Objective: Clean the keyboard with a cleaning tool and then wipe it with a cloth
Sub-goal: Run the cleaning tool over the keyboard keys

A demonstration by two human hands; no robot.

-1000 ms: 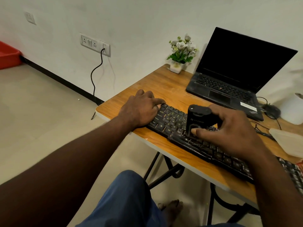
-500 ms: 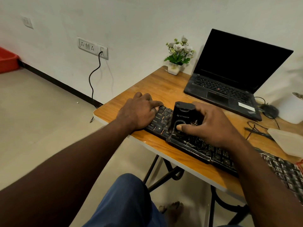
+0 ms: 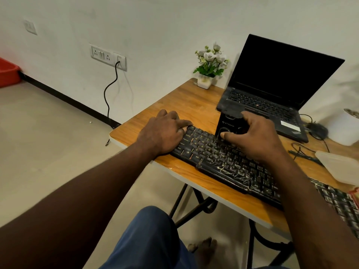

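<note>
Black cleaning tool [image 3: 228,126], upright, gripped by the curled fingers [image 3: 247,115] and thumb of the right hand [image 3: 256,136]. The left hand [image 3: 165,133] rests, fingers together, on the keyboard [image 3: 223,162]'s left end. Best swept lightly, row by row, with that end held down. The tool's base touches the upper-left keys, just beneath the gripping fingers.

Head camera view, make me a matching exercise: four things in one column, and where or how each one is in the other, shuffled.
1 cleaning tool
2 left hand
3 laptop
4 flower pot

A at the far corner of the table
B gripped by the right hand, on the keyboard
C rests on the keyboard's left end
D open, screen dark

Pairs: 1-B, 2-C, 3-D, 4-A
</note>
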